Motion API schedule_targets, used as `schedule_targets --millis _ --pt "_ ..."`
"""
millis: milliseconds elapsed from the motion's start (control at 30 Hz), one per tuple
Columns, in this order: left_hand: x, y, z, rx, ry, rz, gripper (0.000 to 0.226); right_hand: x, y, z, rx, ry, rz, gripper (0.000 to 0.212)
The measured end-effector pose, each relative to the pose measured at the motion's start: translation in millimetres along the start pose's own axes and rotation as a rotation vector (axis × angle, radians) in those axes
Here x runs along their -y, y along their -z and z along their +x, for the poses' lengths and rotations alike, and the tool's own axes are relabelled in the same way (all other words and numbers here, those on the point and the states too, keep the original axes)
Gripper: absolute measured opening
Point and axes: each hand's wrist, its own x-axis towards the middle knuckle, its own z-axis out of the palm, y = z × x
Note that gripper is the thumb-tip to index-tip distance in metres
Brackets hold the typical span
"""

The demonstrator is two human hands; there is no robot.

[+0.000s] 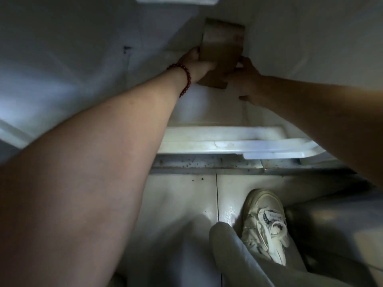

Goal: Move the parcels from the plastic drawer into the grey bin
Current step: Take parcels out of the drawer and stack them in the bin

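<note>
Nearest the camera, a grey trouser leg [230, 251] and an off-white laced sneaker [265, 220] are seen on the pale tiled floor [182, 193]. Beyond them the front rim of the white translucent plastic drawer [228, 139] is crossed by both forearms, which are stretched deep inside. A dark red bead bracelet [185, 79] is worn on the left wrist.

At the far end of the drawer, a brown cardboard parcel [223, 44] is held between the two hands. The left hand [199, 63] is wrapped round its left edge, fingers curled underneath. The right hand [246, 79] is closed against its lower right edge, with the thumb stuck out below. Whether one parcel or two stacked ones are held cannot be told in the dim light.

The step in hand is judged to be the lift out of the drawer. It would be done best with even pressure kept from both sides and the parcel raised enough to clear the front rim before it is drawn back. If a second piece lies beneath, support from below would be wise. The grey bin cannot be made out with certainty.
</note>
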Motion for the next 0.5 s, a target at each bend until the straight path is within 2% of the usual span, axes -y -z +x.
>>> schedule_targets --millis 167,300,433,500 --pt "-0.3 7.7 -55.0 -0.079 0.072 -0.058 0.045 15.3 -15.9 -57.1 -0.025 0.039 0.0 0.054" --pt "-18.7 17.1 -114.5 -0.088 0.106 -0.009 0.051 16.6 -12.7 -125.5 0.078 0.021 -0.011 0.051" --pt "-39.1 18.9 -179.7 -0.09 0.081 0.023 0.063 13.7 -0.2 -190.1 0.039 0.048 0.01 0.048" --pt "-51.5 18.5 -202.9 -0.091 0.07 -0.006 0.062 14.9 7.1 -214.1 0.001 0.064 0.067 0.048"
